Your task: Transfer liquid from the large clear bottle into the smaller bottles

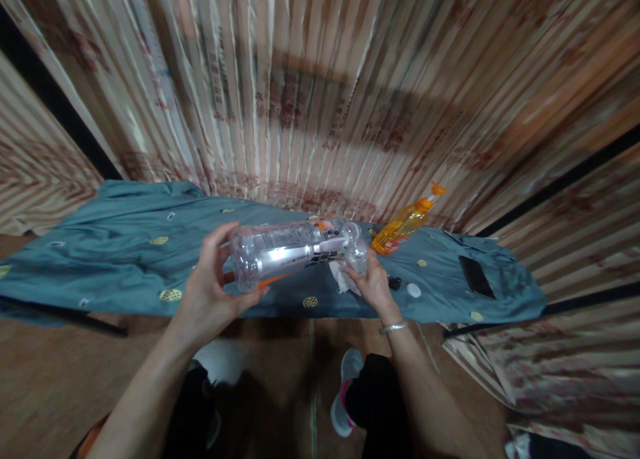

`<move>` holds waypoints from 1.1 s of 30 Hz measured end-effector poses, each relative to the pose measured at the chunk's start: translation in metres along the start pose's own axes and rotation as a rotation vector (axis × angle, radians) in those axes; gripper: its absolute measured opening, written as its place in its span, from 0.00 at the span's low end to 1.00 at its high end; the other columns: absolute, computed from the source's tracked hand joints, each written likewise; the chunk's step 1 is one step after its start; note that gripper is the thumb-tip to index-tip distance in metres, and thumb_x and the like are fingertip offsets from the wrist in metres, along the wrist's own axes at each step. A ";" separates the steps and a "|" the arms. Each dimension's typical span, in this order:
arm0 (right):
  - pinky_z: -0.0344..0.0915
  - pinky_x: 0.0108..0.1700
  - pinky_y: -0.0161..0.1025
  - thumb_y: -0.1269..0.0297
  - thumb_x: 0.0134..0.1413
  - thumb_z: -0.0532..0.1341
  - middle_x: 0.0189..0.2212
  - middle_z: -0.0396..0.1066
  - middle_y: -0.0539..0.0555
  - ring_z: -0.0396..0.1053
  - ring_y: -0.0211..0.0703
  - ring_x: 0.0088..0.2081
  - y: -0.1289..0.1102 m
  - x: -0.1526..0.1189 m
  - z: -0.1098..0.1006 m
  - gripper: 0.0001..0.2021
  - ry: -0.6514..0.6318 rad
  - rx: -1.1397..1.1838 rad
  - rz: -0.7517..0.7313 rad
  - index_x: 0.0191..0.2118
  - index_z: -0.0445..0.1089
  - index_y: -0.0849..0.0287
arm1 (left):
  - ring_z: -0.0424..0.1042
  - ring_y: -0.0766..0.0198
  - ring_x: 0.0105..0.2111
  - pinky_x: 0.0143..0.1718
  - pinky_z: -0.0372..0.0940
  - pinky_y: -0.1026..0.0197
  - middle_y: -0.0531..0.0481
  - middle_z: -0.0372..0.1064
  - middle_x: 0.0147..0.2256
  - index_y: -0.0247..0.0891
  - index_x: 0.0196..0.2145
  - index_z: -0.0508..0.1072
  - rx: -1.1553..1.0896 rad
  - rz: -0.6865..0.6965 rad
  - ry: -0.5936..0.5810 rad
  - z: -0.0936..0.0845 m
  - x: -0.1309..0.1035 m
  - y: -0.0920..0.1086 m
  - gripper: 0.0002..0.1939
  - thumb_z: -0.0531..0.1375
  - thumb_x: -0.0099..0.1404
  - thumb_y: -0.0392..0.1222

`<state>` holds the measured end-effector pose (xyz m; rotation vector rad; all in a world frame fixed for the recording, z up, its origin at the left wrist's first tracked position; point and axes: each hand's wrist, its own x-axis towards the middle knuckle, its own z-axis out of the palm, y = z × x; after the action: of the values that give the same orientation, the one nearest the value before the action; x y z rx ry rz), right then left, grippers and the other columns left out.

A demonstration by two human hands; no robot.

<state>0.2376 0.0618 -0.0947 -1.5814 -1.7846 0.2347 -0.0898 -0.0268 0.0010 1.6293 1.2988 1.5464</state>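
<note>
A large clear plastic bottle (295, 246) with a silver and black label lies sideways in the air between my hands, above the cloth-covered table. Around its wide base at the left, my left hand (215, 279) is closed with the thumb below and fingers behind. My right hand (373, 282) grips a small clear piece (357, 256) at the bottle's right end; whether that piece is joined to the bottle I cannot tell. Below it, a white crumpled tissue (342, 277) shows on the cloth. Part of an orange object (275, 280) appears under the bottle, mostly hidden.
On the blue-green patterned cloth (125, 266) stands an orange pump bottle (400, 229). To its right lie a white round cap (413, 290), a small black item (395, 283) and a black phone (477, 276). A striped curtain (310, 99) hangs behind the table.
</note>
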 end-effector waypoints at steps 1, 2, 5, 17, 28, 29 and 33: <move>0.72 0.54 0.54 0.53 0.52 0.67 0.54 0.74 0.65 0.75 0.60 0.53 0.000 0.000 0.000 0.35 0.001 0.000 -0.008 0.63 0.60 0.60 | 0.73 0.46 0.55 0.39 0.78 0.56 0.40 0.65 0.60 0.48 0.61 0.59 -0.002 -0.007 0.002 0.000 0.000 0.000 0.49 0.75 0.44 0.47; 0.72 0.54 0.54 0.54 0.53 0.66 0.55 0.74 0.65 0.75 0.60 0.53 0.001 0.000 0.000 0.34 0.001 0.000 -0.014 0.63 0.60 0.60 | 0.73 0.46 0.56 0.39 0.78 0.55 0.40 0.64 0.60 0.49 0.61 0.59 -0.004 -0.013 0.005 0.000 0.000 -0.001 0.50 0.75 0.44 0.46; 0.71 0.54 0.54 0.56 0.54 0.65 0.55 0.74 0.65 0.75 0.60 0.53 0.001 0.000 -0.001 0.33 -0.012 -0.002 -0.015 0.63 0.60 0.60 | 0.73 0.46 0.55 0.39 0.79 0.54 0.40 0.64 0.61 0.49 0.62 0.60 -0.005 -0.010 0.012 0.000 -0.001 -0.002 0.49 0.75 0.44 0.46; 0.69 0.58 0.54 0.56 0.55 0.64 0.57 0.71 0.65 0.72 0.59 0.57 0.000 0.001 -0.003 0.32 -0.016 0.016 -0.035 0.63 0.60 0.60 | 0.72 0.45 0.56 0.38 0.79 0.55 0.43 0.64 0.60 0.52 0.61 0.61 -0.049 -0.007 0.024 0.001 -0.001 -0.006 0.50 0.75 0.42 0.42; 0.72 0.52 0.53 0.55 0.55 0.62 0.56 0.72 0.68 0.76 0.60 0.51 -0.001 -0.001 -0.001 0.39 -0.017 -0.037 0.003 0.69 0.52 0.65 | 0.74 0.47 0.52 0.35 0.79 0.56 0.44 0.67 0.56 0.51 0.61 0.62 -0.032 0.039 0.021 0.003 -0.001 -0.004 0.48 0.75 0.44 0.43; 0.72 0.51 0.53 0.54 0.55 0.62 0.56 0.72 0.69 0.76 0.61 0.50 0.000 -0.001 -0.001 0.41 -0.016 -0.047 0.007 0.70 0.50 0.67 | 0.74 0.47 0.52 0.35 0.79 0.55 0.44 0.67 0.57 0.51 0.61 0.62 -0.036 0.033 0.017 0.003 0.000 -0.004 0.48 0.75 0.44 0.43; 0.73 0.51 0.54 0.52 0.55 0.63 0.57 0.71 0.72 0.76 0.63 0.51 0.003 -0.002 0.001 0.43 -0.013 -0.060 -0.012 0.70 0.48 0.69 | 0.72 0.46 0.55 0.37 0.79 0.54 0.42 0.66 0.59 0.50 0.61 0.61 -0.048 -0.008 0.019 0.002 -0.001 -0.003 0.49 0.75 0.43 0.43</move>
<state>0.2393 0.0611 -0.0973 -1.6136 -1.8260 0.1872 -0.0883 -0.0258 -0.0022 1.5812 1.2666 1.5797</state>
